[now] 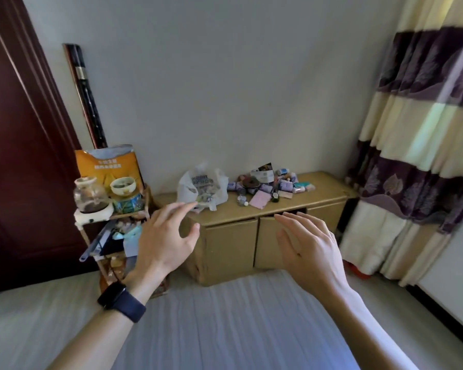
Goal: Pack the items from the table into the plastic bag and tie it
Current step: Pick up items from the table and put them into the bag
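Left hand (169, 236), right hand (309, 248): fingers spread, relaxed, holding nothing.

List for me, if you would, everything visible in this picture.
plastic bag: one, white, cabinet top, left end
small items: one pile, mostly purple, right of bag
cabinet: one, tan, against the wall
glass pot: one, clear, left of cabinet
door: one, dark red, far left
curtain: one, cream and purple, right
bed: one, pale grey, foreground
watch: one, dark, left wrist
left grip: one, bare, open, towards bag
right grip: one, bare, open, before cabinet
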Demonstrator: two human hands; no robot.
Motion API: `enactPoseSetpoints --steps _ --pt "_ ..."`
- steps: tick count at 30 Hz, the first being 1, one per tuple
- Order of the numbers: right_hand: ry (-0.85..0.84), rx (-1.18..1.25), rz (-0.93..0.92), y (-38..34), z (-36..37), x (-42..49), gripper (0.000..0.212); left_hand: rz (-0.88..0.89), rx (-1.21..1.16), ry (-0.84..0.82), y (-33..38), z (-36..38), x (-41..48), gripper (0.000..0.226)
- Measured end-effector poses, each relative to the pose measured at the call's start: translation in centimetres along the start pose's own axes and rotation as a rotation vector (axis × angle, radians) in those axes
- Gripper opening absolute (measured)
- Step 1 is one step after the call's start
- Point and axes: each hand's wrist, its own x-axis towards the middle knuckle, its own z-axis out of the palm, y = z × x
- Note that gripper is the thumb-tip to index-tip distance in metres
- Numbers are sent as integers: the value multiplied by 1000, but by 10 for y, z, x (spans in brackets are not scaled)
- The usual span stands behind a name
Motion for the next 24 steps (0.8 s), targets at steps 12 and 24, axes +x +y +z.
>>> enactPoseSetpoints --steps 12,24 --pt "-231 -80 158 55 147 71 28 -46 -8 -229 -94 135 112 44" --pt "-421 -126 259 196 278 207 27 -108 31 -410 -124 319 251 43"
